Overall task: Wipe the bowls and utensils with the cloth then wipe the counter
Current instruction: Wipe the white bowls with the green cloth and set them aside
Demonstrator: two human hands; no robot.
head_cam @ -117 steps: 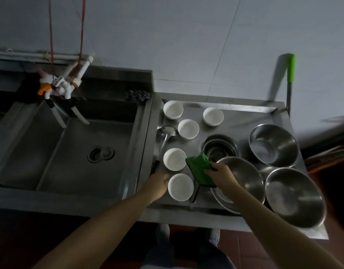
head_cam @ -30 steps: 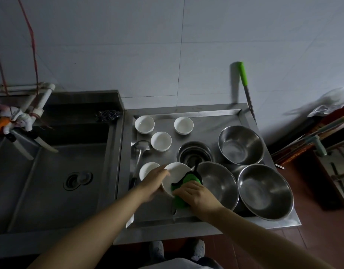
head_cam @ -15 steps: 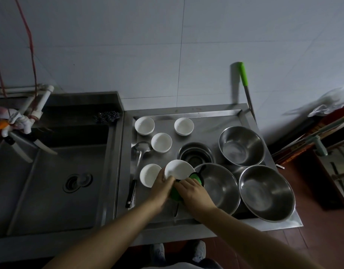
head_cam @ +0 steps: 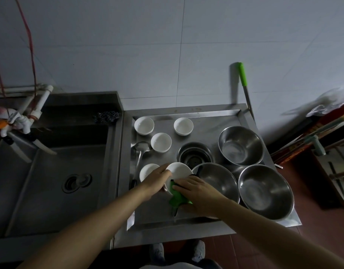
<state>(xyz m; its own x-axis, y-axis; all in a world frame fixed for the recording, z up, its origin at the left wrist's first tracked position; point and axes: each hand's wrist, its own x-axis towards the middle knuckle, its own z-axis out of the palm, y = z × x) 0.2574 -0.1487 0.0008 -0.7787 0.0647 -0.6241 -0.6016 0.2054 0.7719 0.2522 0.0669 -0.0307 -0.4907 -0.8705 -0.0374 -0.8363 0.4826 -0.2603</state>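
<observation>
My left hand [head_cam: 157, 178] grips a small white bowl [head_cam: 179, 169], tilted on its side just above the steel counter [head_cam: 210, 118]. My right hand [head_cam: 198, 193] presses a green cloth [head_cam: 178, 199] against the bowl's lower side. Another white bowl [head_cam: 147, 169] sits just left of it, partly behind my left hand. Three more white bowls [head_cam: 161, 142] stand at the back left. A steel ladle [head_cam: 141, 150] lies along the counter's left edge. A utensil tip [head_cam: 174, 211] pokes out under the cloth.
Three large steel bowls [head_cam: 266, 191] fill the counter's right side, with a smaller steel bowl [head_cam: 195, 154] behind my hands. A deep sink [head_cam: 50, 171] lies to the left, with a dark scourer [head_cam: 107, 115] on its rim. A green-handled tool [head_cam: 244, 80] leans against the wall.
The left hand lifted a white bowl off the counter and tilted it. The right hand brought the green cloth onto the bowl and has slid it around the bowl's lower side.
</observation>
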